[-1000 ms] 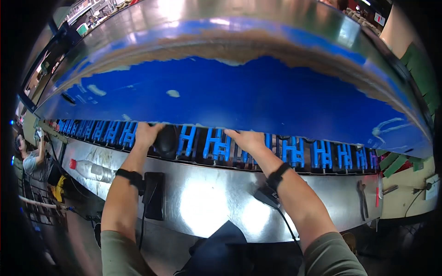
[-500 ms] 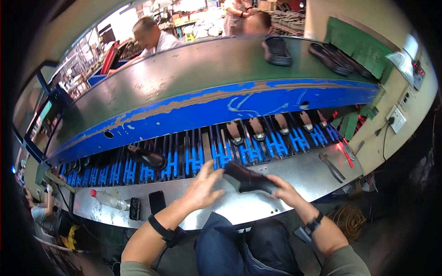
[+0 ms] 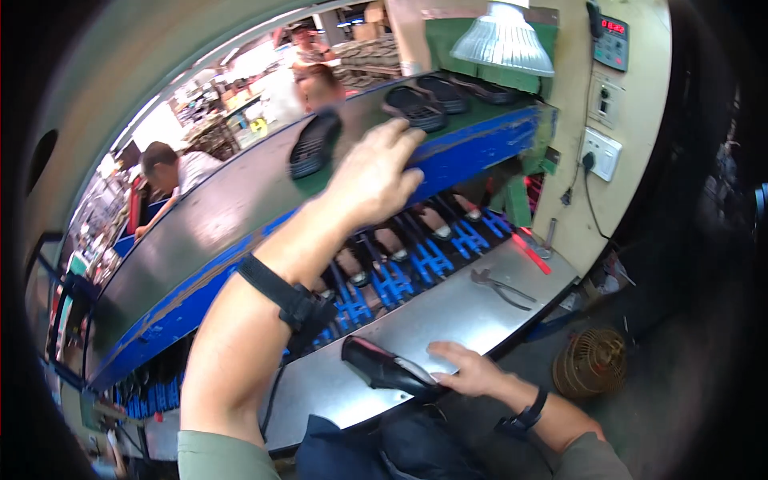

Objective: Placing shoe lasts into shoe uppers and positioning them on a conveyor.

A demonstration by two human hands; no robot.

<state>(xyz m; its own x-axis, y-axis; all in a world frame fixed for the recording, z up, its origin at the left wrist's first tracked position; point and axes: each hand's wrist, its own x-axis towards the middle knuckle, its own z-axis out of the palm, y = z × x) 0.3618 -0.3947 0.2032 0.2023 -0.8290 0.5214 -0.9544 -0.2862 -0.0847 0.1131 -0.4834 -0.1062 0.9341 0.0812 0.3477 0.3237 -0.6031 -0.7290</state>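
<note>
My left hand (image 3: 376, 172) is raised over the edge of the upper belt, its fingers apart with nothing held. Its fingertips are close to a black shoe sole (image 3: 412, 110); I cannot tell whether they touch. Another dark sole (image 3: 315, 144) lies to the left of the hand, and two more soles (image 3: 442, 94) lie farther back on the right. Lower down, my right hand (image 3: 476, 372) grips one end of a black shoe upper (image 3: 380, 364) by its thumb and fingers. The upper lies tilted over the metal worktop (image 3: 320, 392).
Pliers (image 3: 500, 288) and a red-handled tool (image 3: 530, 252) rest on the worktop's right. Shoe parts stand on the blue rack (image 3: 392, 284) beneath the belt (image 3: 216, 208). A lamp (image 3: 504, 40) hangs above. A person (image 3: 172, 172) works across the belt.
My left hand has left the upper's side and risen to the soles on the belt. My right hand keeps the upper, now lower in view. The view has turned rightward.
</note>
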